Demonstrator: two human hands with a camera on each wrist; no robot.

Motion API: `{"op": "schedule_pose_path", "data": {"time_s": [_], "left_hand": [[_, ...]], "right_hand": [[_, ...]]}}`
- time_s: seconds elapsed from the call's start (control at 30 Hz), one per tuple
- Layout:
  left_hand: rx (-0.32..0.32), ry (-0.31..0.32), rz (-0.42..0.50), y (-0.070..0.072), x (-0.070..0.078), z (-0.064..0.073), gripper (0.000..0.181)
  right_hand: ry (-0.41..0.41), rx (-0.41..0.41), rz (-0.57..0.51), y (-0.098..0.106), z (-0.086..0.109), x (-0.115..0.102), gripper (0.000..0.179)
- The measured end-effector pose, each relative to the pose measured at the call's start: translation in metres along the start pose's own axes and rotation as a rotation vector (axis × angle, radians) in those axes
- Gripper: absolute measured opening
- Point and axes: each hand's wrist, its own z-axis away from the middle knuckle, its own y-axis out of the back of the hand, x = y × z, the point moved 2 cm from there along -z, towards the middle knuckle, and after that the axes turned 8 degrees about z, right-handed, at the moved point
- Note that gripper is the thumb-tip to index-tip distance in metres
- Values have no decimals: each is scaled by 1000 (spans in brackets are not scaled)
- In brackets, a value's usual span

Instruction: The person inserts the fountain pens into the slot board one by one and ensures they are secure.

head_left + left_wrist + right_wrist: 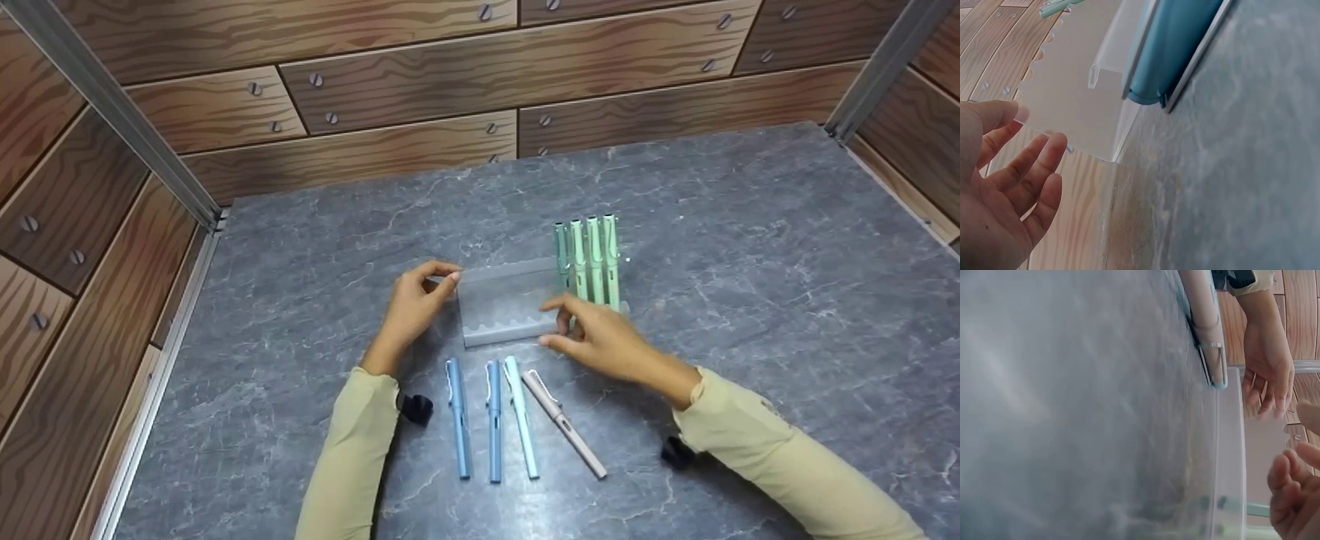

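A clear plastic pen rack (510, 296) with notched edges stands on the table. Several green pens (595, 262) sit side by side in its right end, the leftmost darker. My left hand (416, 300) pinches the rack's far left corner between thumb and forefinger; the left wrist view shows its other fingers spread loosely. By the rack's front edge, beside the green pens, is my right hand (604, 337), fingers loosely bent with nothing between them. In front of the rack lie two blue pens (494, 420), a pale aqua pen (522, 420) and a slanted greyish-pink pen (566, 425).
The grey marbled tabletop (337, 247) is bounded by wood-patterned panels (412, 67) behind and at both sides. Metal rails (150, 120) run along the corners. Small black devices (416, 409) hang at both wrists, close over the tabletop.
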Motion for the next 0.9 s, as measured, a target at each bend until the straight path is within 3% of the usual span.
{"op": "schedule_pose_path", "data": {"time_s": [0.13, 0.3, 0.53, 0.9], "left_hand": [[9, -6, 1, 0, 1, 1, 18], [15, -13, 10, 0, 1, 2, 18], [12, -9, 30, 0, 0, 1, 17], [-3, -1, 30, 0, 0, 0, 18]], "right_hand": [[-11, -168, -98, -5, 5, 1, 50], [31, -315, -92, -10, 12, 1, 52], [100, -385, -40, -14, 14, 2, 54], [127, -423, -14, -14, 15, 0, 53]]}}
